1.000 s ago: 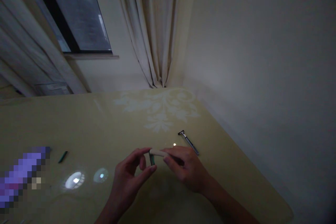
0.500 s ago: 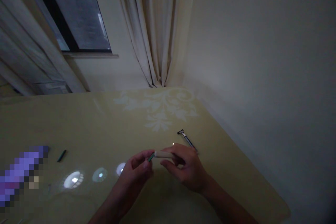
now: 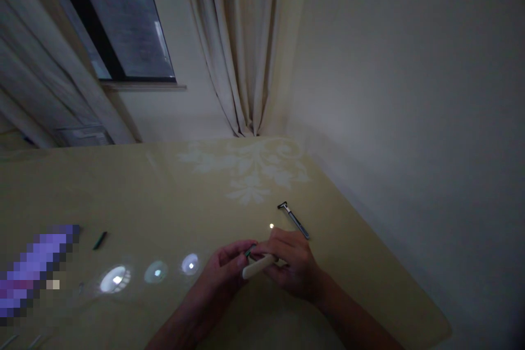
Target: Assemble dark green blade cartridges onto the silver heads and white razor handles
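Left hand (image 3: 223, 272): grip together, clamped on the green piece (image 3: 248, 252) between thumb and fingers. Right hand (image 3: 293, 262): grip clamped on the pale handle (image 3: 256, 267), rounded end out towards the left hand, rest among the fingers. Both items held above the bench (image 3: 176, 191), near its close side. Fingers of both hands cover part of the green piece; whether it touches the pale handle, cannot tell.

Surroundings: razor (image 3: 295, 222) lies slantwise just beyond the right hand, head at the far end, lower end close to the knuckles; nearest obstacle on that side. Green strip (image 3: 99, 240) lies well apart, to the left. Further left, a purple object (image 3: 39, 270), pixelated, identity unclear; a small tan patch (image 3: 53, 284) beside it, likewise. Two thin pale sticks (image 3: 36, 341) at the lower left corner, cut by the frame edge. Round glare spots on the glossy surface between these and the left hand. Wall (image 3: 410, 93) along the right side; curtain (image 3: 246, 38) and window (image 3: 123, 16) behind the far edge
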`<action>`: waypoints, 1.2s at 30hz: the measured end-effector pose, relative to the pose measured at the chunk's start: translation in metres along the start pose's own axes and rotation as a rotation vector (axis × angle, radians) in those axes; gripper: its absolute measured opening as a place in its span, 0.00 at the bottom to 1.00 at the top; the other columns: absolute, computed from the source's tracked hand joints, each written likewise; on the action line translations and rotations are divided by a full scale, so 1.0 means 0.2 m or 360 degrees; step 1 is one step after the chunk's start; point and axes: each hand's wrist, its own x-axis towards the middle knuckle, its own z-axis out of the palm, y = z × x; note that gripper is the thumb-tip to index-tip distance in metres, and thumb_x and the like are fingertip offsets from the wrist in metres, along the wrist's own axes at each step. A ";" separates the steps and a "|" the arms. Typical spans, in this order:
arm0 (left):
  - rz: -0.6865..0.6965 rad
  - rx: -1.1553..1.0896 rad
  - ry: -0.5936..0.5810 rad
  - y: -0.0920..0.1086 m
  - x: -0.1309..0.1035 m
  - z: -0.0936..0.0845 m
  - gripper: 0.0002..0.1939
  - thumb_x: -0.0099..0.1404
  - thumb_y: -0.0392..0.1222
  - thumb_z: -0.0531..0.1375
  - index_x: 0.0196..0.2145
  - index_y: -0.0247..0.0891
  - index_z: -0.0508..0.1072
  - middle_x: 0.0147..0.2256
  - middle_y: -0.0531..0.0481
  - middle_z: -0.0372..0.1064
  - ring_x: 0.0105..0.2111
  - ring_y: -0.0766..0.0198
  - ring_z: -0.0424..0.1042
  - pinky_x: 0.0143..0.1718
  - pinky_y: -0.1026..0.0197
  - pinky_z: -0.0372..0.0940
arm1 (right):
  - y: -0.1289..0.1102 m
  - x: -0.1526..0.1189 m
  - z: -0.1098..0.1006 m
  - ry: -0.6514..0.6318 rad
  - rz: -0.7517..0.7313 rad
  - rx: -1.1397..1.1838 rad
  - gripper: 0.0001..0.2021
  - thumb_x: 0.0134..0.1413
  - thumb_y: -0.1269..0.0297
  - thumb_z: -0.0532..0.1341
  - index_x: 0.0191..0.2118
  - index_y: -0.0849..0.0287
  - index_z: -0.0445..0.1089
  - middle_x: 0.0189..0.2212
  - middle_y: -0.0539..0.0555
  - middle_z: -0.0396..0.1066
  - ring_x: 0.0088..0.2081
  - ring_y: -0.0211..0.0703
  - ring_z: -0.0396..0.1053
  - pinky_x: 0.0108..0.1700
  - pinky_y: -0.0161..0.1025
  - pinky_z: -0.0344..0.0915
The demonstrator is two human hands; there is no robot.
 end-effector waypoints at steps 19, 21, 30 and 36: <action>0.1580 0.1831 0.0322 0.06 -0.02 -0.04 0.29 0.65 0.38 0.73 0.62 0.54 0.76 0.40 0.51 0.74 0.34 0.61 0.74 0.37 0.59 0.74 | -0.04 0.07 0.07 -0.0012 0.1822 0.1684 0.16 0.42 0.57 0.76 0.32 0.59 0.72 0.17 0.39 0.56 0.18 0.29 0.45 0.22 0.36 0.36; 0.1541 0.1823 0.0286 0.06 -0.01 -0.04 0.26 0.66 0.38 0.72 0.60 0.52 0.77 0.39 0.51 0.74 0.33 0.61 0.74 0.36 0.59 0.74 | -0.05 0.07 0.07 -0.0004 0.1836 0.1668 0.17 0.43 0.56 0.76 0.32 0.59 0.72 0.17 0.38 0.56 0.18 0.30 0.45 0.23 0.36 0.36; 0.1495 0.1725 0.0190 0.06 -0.01 -0.06 0.23 0.65 0.35 0.71 0.56 0.52 0.79 0.38 0.52 0.74 0.33 0.63 0.74 0.36 0.61 0.72 | -0.07 0.07 0.08 -0.0126 0.1759 0.1589 0.19 0.46 0.51 0.76 0.34 0.59 0.73 0.19 0.40 0.57 0.20 0.31 0.45 0.24 0.36 0.38; 0.1078 0.1284 0.0128 0.09 0.01 -0.08 0.20 0.62 0.40 0.74 0.52 0.47 0.81 0.36 0.52 0.72 0.33 0.63 0.74 0.37 0.61 0.72 | -0.05 0.09 -0.03 -0.0095 0.0908 0.0581 0.28 0.74 0.41 0.54 0.34 0.59 0.76 0.27 0.50 0.66 0.31 0.41 0.62 0.35 0.39 0.56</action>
